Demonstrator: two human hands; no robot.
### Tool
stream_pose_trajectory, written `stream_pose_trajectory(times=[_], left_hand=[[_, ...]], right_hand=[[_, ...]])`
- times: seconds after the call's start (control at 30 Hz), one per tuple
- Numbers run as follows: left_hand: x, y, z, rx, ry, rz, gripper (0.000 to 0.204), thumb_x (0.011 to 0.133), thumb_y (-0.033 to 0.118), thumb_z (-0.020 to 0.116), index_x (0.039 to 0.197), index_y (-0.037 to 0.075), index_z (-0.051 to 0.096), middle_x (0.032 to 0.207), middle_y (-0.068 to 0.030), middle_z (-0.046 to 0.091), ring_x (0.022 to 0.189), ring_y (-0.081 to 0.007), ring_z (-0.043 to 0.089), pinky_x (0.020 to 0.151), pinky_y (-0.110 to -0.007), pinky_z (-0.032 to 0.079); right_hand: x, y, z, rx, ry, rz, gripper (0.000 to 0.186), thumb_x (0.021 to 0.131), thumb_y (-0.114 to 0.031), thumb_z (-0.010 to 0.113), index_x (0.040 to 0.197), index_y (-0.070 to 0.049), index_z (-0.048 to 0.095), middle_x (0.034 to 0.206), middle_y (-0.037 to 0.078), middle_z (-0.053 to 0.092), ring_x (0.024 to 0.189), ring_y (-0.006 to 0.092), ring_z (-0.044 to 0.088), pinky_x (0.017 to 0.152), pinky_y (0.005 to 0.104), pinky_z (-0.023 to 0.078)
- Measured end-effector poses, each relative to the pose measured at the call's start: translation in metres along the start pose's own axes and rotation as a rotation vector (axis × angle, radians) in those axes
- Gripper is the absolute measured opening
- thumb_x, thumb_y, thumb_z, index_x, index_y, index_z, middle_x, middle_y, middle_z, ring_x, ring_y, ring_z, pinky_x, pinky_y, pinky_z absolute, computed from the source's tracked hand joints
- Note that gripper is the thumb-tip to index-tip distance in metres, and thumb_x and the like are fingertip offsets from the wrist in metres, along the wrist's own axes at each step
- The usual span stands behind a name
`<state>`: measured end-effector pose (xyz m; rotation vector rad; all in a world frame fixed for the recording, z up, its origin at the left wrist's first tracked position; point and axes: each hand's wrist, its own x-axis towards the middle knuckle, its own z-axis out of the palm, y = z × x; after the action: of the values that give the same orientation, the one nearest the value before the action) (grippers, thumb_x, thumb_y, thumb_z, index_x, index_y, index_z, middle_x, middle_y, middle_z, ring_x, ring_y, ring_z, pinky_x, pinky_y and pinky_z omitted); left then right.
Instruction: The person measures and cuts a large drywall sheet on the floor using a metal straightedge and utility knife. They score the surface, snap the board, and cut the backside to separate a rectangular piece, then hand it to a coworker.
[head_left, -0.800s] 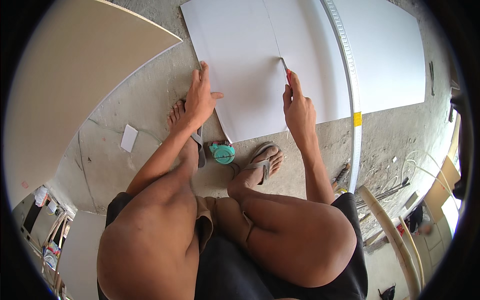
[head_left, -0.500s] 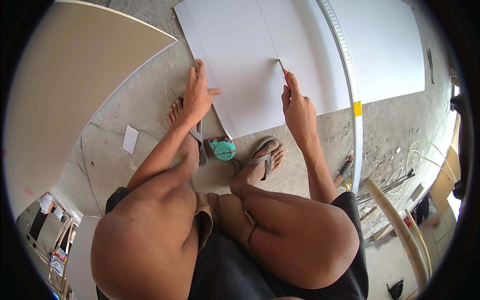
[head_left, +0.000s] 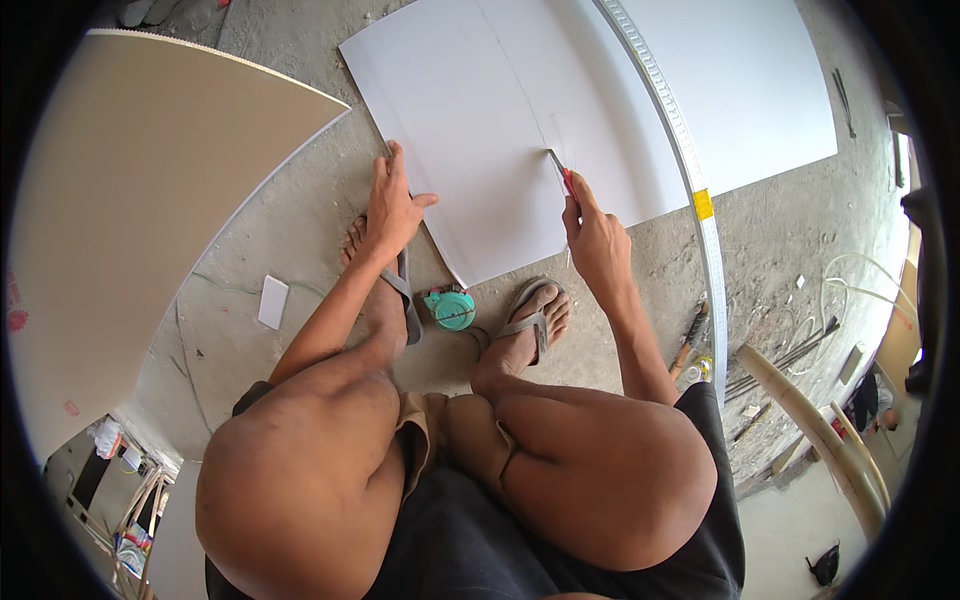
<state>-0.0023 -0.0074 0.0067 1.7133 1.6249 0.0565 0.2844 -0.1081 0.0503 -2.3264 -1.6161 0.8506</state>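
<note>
My right hand (head_left: 600,242) is closed around a red-handled utility knife (head_left: 569,182), its blade tip touching the white board (head_left: 440,110) on the floor. A thin line runs up the board from the blade. My left hand (head_left: 396,208) lies at the board's left edge, thumb spread over the white face and the other fingers stretched out along the edge. Whether those fingertips reach under the edge is hidden. To the right of the knife, a long metal straightedge (head_left: 680,135) with a yellow band lies across the board and runs down past my right forearm.
A teal tape measure (head_left: 450,308) rests between my sandalled feet. At left stands a large tan-faced board (head_left: 170,180), with a small white offcut (head_left: 272,302) near it. Right of my knee are a bamboo pole (head_left: 800,430), thin rods (head_left: 785,365) and loose cable (head_left: 850,285).
The whole view has shifted and turned slightly, so the board and both hands appear lower. The knife stays on the line in my right hand; my left hand keeps its place at the edge.
</note>
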Motion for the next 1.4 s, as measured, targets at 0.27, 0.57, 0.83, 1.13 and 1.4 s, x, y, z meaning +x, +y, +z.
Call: stream_pose_trajectory(times=[0.27, 0.57, 0.83, 1.13, 1.4], left_hand=[[-0.014, 0.026, -0.023, 0.033, -0.079, 0.219, 0.074, 0.092, 0.028, 0.084, 0.151, -0.001, 0.05, 0.131, -0.017, 0.057, 0.118, -0.0334, 0.064, 0.094, -0.044, 0.059], [-0.024, 0.083, -0.006, 0.098, -0.179, 0.904, 0.041, 0.098, 0.034, 0.074, 0.132, 0.012, 0.07, 0.127, -0.0096, 0.069, 0.136, -0.0329, 0.058, 0.124, -0.054, 0.037], [0.009, 0.099, -0.009, 0.132, -0.485, 0.91, 0.029, 0.091, 0.037, 0.08, 0.099, 0.01, 0.076, 0.101, -0.0042, 0.073, 0.119, -0.0275, 0.062, 0.129, -0.058, 0.026], [0.02, 0.106, -0.006, 0.017, -0.861, 0.77, 0.026, 0.085, 0.032, 0.087, 0.087, 0.007, 0.08, 0.088, -0.0058, 0.074, 0.1, -0.0249, 0.065, 0.092, -0.04, 0.053], [0.033, 0.097, -0.017, -0.062, -0.932, 0.689, 0.026, 0.084, 0.029, 0.088, 0.085, 0.005, 0.081, 0.086, -0.0089, 0.076, 0.084, -0.0207, 0.07, 0.079, -0.036, 0.055]], right_hand=[[-0.077, -0.027, 0.016, 0.607, 0.093, 0.314, 0.037, 0.109, -0.031, 0.063, 0.127, 0.001, 0.06, 0.075, 0.014, 0.068, 0.062, 0.0234, 0.064, 0.061, 0.0409, 0.05], [-0.098, -0.051, 0.032, 0.817, -0.013, 0.103, 0.049, 0.099, -0.023, 0.077, 0.134, -0.009, 0.046, 0.072, 0.014, 0.067, 0.058, 0.0236, 0.059, 0.058, 0.0398, 0.045], [-0.101, -0.043, 0.021, 0.879, 0.119, 0.114, 0.032, 0.095, -0.014, 0.08, 0.117, -0.004, 0.06, 0.075, 0.014, 0.071, 0.061, 0.027, 0.067, 0.06, 0.0394, 0.051], [-0.117, -0.033, 0.013, 0.937, -0.116, 0.041, 0.022, 0.098, -0.006, 0.072, 0.12, -0.002, 0.07, 0.099, 0.016, 0.077, 0.079, 0.0212, 0.069, 0.076, 0.0353, 0.054], [-0.116, -0.055, 0.015, 0.91, 0.018, 0.095, 0.022, 0.097, -0.007, 0.077, 0.115, -0.001, 0.066, 0.108, 0.016, 0.078, 0.096, 0.0258, 0.077, 0.086, 0.0362, 0.058]])
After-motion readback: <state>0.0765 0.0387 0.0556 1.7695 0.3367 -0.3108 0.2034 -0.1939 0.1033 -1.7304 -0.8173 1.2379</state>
